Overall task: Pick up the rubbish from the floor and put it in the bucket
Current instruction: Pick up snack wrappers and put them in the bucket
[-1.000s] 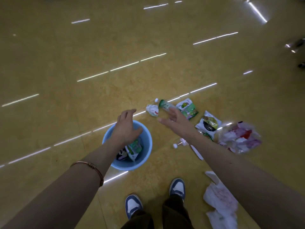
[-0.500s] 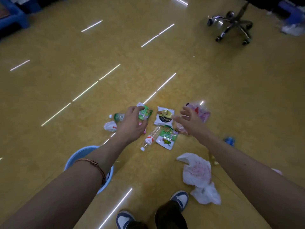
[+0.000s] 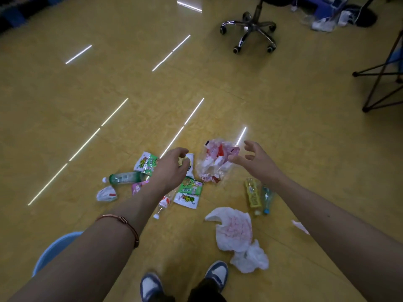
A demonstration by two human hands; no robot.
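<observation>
Both hands reach over rubbish point(image 3: 189, 191) on the floor point(image 3: 130, 94).
The left hand point(image 3: 172, 171) has its fingers curled down over a dark packet point(image 3: 189, 163) at mid-frame; I cannot tell if it touches it. The right hand point(image 3: 256, 162), fingers spread and holding nothing, is beside a clear bag point(image 3: 212, 164). A white bag point(image 3: 234, 229) lies lower right of centre. The bucket point(image 3: 51, 250) stands at lower left.

1 head view looks forward and down at floor point(image 3: 283, 118).

We look across an office-like workroom: glossy yellow vinyl floor point(image 3: 113, 92), chrome five-castor swivel-chair base point(image 3: 250, 27), black metal tripod legs point(image 3: 380, 76).
</observation>
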